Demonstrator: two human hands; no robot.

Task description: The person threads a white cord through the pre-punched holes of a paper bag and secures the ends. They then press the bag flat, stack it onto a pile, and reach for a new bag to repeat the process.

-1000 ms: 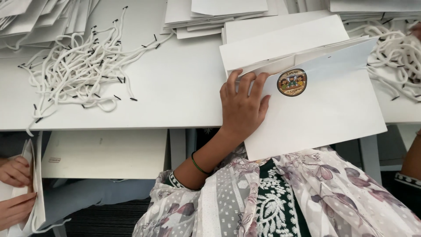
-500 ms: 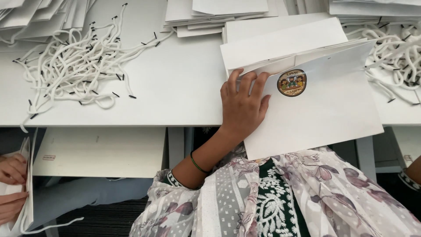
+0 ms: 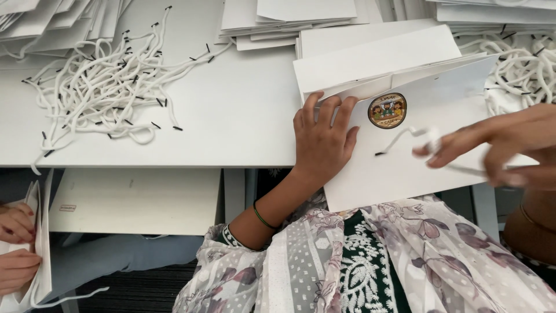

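Nearest to us, at the bottom left corner, we see another person's two hands (image 3: 16, 249) holding a white paper bag (image 3: 39, 243) on edge, a loose cord trailing from it towards the floor. Just beyond them, under the table edge, lies a flat white sheet (image 3: 136, 200) on a lower level.

At the near edge of the white table (image 3: 231, 116) we find the flat white paper bag (image 3: 405, 156), its near end overhanging the table towards the person's lap. The left hand (image 3: 321, 142) lies flat on the bag's left part, fingers spread and pressing down, gripping nothing. A round sticker (image 3: 387, 110) in brown and yellow sits on the bag just to the right of those fingers. The right hand (image 3: 504, 145), blurred, hovers over the right side of the bag with its fingers pinched on a white cord (image 3: 417, 136); the cord's black-tipped end rests on the bag below the sticker. We cannot tell how firmly the cord is gripped because of the blur.

Farther out, on the left of the table, we see a tangled heap of white cords (image 3: 98, 93) with black tips. On the far right lies a second heap of cords (image 3: 521, 66), just beside the bag. Along the far edge stand stacks of folded white bags (image 3: 289, 20).
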